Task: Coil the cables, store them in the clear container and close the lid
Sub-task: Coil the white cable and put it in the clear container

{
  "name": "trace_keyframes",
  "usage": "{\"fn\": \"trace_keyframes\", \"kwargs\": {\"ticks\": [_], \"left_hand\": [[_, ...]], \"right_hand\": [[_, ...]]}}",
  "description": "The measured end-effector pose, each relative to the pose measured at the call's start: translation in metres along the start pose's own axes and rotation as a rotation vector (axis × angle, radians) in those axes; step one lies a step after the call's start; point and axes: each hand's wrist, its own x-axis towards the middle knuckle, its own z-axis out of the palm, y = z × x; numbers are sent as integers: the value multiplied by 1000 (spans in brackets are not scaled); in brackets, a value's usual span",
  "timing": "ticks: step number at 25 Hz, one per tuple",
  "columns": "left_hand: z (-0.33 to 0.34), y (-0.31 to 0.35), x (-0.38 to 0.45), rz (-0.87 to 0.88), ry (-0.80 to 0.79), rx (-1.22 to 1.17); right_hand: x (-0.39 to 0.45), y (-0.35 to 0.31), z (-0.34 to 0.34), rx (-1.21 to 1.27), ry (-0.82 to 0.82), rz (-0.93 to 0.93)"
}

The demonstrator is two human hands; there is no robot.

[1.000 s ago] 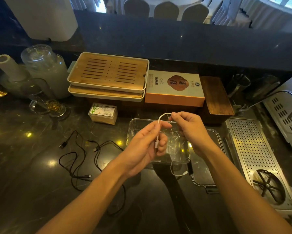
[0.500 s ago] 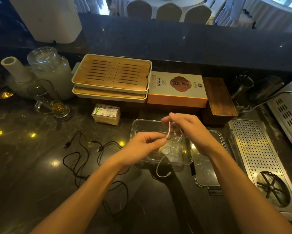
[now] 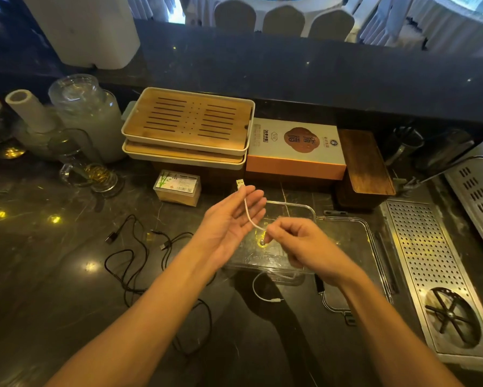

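Observation:
A short white cable point(image 3: 247, 210) runs across the straight fingers of my left hand point(image 3: 229, 227), and its USB plug sticks up past the fingertips. My right hand point(image 3: 304, 247) pinches the same cable lower down, just right of my left palm. The cable's free end hangs in a loop below the hands, near the counter's front. Both hands hover over the clear container point(image 3: 293, 205), which stands open on the dark counter. Its clear lid point(image 3: 360, 227) lies flat just to the right. Several black cables point(image 3: 128, 255) lie tangled on the counter to the left.
Two stacked bamboo trays point(image 3: 190, 124), an orange-sided box point(image 3: 296, 152) and a dark wooden box point(image 3: 365, 163) line the back. A small toothpick box point(image 3: 177, 188) sits behind the black cables. Glassware point(image 3: 86, 115) crowds the far left. A perforated metal drain tray point(image 3: 430, 252) runs along the right.
My left hand has opened from a pinch to straight fingers and the plug end now points up. My right hand has dropped lower along the cable.

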Motion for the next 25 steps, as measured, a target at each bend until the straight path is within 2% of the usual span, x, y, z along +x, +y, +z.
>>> {"fn": "trace_keyframes", "kwargs": {"ticks": [3,6,14,19,23,25], "left_hand": [[6,-2,-3,40,-37,64],[9,-2,-7,56,-67,191],[10,-1,-12,49,-157,285],[12,-3,-21,17,-242,218],[9,-12,-30,-38,-351,423],[8,-19,-30,-18,-313,599]], "right_hand": [[-2,17,17,-9,-32,48],[-4,25,24,90,-123,73],[-6,22,21,216,-211,110],[4,24,12,101,-106,201],[24,13,-13,139,-117,201],[34,-3,-24,138,-143,249]]}}
